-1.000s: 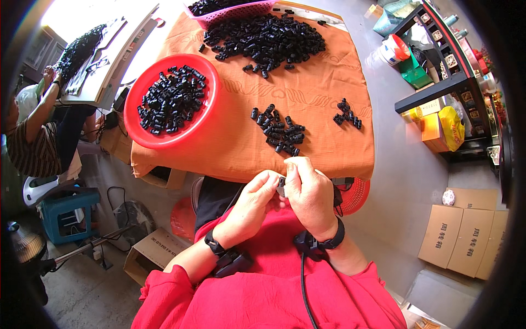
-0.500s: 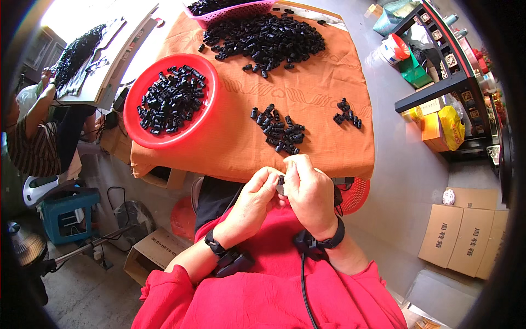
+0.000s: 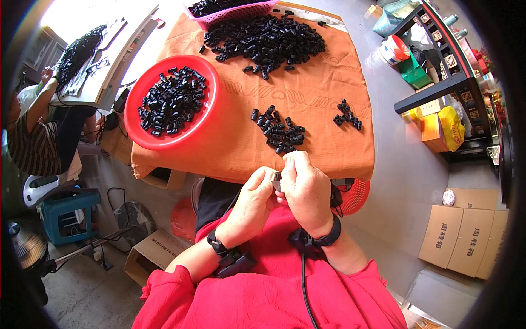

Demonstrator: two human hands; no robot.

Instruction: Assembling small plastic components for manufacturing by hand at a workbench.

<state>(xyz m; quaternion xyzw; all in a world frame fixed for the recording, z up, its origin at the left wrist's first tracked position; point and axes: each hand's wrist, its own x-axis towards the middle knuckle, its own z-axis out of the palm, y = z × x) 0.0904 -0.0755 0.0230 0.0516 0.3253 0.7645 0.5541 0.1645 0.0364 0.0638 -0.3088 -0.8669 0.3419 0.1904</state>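
Observation:
Close together at the table's front edge, my left hand (image 3: 252,202) and my right hand (image 3: 308,193) pinch one small part (image 3: 277,176) between the fingertips. It looks black above and pale grey below; the fingers hide most of it. Just beyond my right fingers lies a small pile of black cylindrical plastic pieces (image 3: 280,131) on the orange cloth (image 3: 230,131). Farther right is a smaller cluster of the same pieces (image 3: 347,116). To the left, a red basin (image 3: 210,115) holds many more of them.
A large heap of black pieces (image 3: 268,44) covers the table's far side, beside a pink basket (image 3: 219,17). At far left another person (image 3: 33,131) works at a white table (image 3: 118,66). A black shelf (image 3: 438,93) and cardboard boxes (image 3: 460,238) stand right; a blue stool (image 3: 68,214) stands left.
My right hand has shifted slightly left and up, and its wrist has turned a little. Both hands keep their pinch on the small part. The piles look the same.

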